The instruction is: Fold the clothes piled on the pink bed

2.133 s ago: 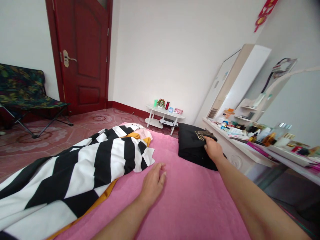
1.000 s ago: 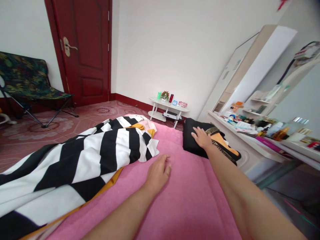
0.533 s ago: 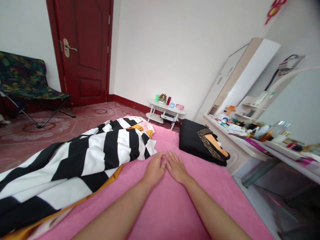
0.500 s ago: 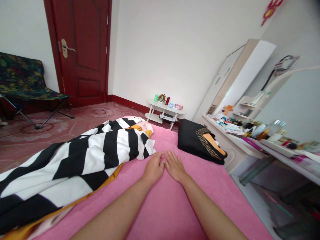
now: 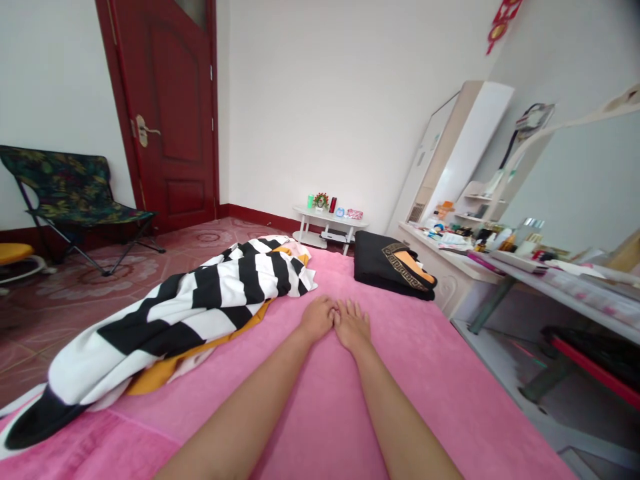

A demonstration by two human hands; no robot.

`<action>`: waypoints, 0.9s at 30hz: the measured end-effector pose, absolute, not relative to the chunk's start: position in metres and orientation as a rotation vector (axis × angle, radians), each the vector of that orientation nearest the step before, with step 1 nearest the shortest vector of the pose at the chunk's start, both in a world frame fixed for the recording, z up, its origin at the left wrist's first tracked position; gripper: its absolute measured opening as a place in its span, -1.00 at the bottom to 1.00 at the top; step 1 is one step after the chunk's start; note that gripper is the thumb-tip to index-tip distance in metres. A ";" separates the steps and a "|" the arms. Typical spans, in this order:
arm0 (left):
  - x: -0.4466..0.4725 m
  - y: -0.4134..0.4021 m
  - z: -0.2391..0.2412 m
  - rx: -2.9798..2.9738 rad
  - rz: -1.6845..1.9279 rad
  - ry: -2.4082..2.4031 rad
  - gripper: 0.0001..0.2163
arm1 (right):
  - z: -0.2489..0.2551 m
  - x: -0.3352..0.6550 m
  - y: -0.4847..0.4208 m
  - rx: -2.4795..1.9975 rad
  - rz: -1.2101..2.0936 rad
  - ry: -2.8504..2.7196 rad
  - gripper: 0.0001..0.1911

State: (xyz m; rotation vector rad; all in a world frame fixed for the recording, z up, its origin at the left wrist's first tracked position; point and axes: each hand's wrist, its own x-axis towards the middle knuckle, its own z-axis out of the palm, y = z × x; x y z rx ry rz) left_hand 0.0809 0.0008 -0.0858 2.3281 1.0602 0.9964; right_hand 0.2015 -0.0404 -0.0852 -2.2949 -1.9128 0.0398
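Two bare hands are lying palm-down, side by side and touching, on the pink terry-cloth bed cover (image 5: 400, 347): the left hand (image 5: 316, 319) and the right hand (image 5: 353, 325) are each resting flat with fingers (image 5: 350, 308) extended and close together, gripping nothing, a pose that is judged to be pressing the cloth smooth. Just beyond the right hand, one folded black garment with a gold patterned band and orange panel (image 5: 393, 263) is sitting squarely at the bed's far edge, apart from the hands. To the left, one black-and-white striped blanket with an orange lining (image 5: 200, 300) is lying crumpled along the bed's side. Farther out are standing one dark red wooden door (image 5: 170, 113), one folding chair with patterned fabric (image 5: 75, 193), one small white low table (image 5: 327, 223) and one white cluttered dressing bench (image 5: 480, 260).
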 end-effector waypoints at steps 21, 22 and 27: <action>0.072 0.011 -0.097 2.183 1.028 0.892 -0.75 | -0.090 0.225 -0.049 -1.907 0.049 -1.804 -0.59; 0.071 0.011 -0.098 2.191 1.027 0.891 -0.75 | -0.090 0.225 -0.048 -1.894 0.054 -1.812 -0.60; 0.070 0.012 -0.096 2.248 1.005 0.916 -0.76 | -0.095 0.230 -0.044 -1.843 0.065 -1.828 -0.59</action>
